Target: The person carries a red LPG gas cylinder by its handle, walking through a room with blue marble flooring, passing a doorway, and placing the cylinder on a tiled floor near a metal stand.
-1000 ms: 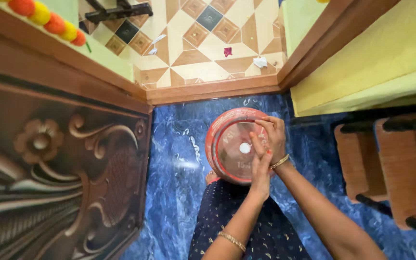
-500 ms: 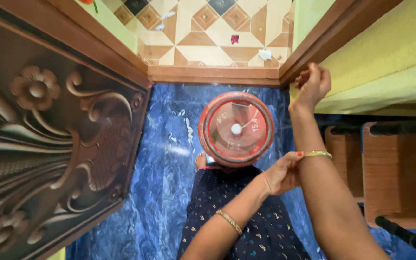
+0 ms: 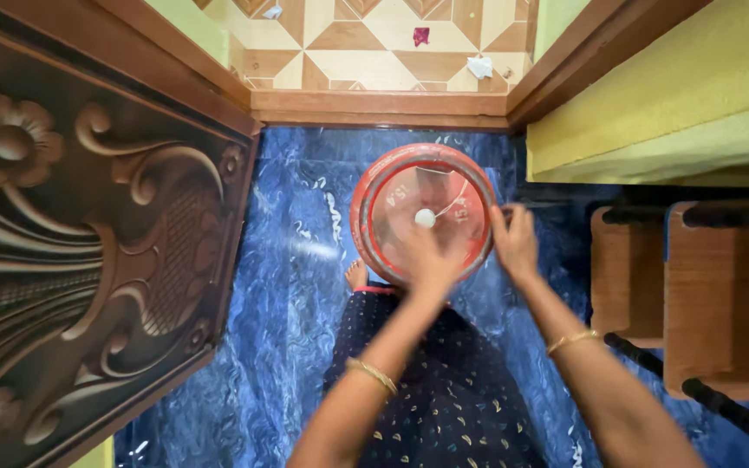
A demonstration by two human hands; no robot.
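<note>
Red gas cylinder (image 3: 424,214) stands upright on the blue floor (image 3: 305,286) (by the carved door (image 3: 88,260)). Left hand (image 3: 426,256) and right hand (image 3: 514,243) rest open on its top ring; no lift evident yet.

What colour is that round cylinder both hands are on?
Red, with a white cap in the middle; the gas cylinder shows in the head view.

This looks like a home, seen at a doorway between two rooms; on the left stands a carved wooden door (image 3: 71,260) with flower and scroll relief; the near floor (image 3: 296,286) is glossy blue marble-patterned tile; beyond a wooden threshold (image 3: 374,106) at the far side lies a cream and brown patterned tile floor (image 3: 366,52); on the right are yellow-green painted walls (image 3: 669,95) and wooden stools (image 3: 704,286) with dark legs.
</note>
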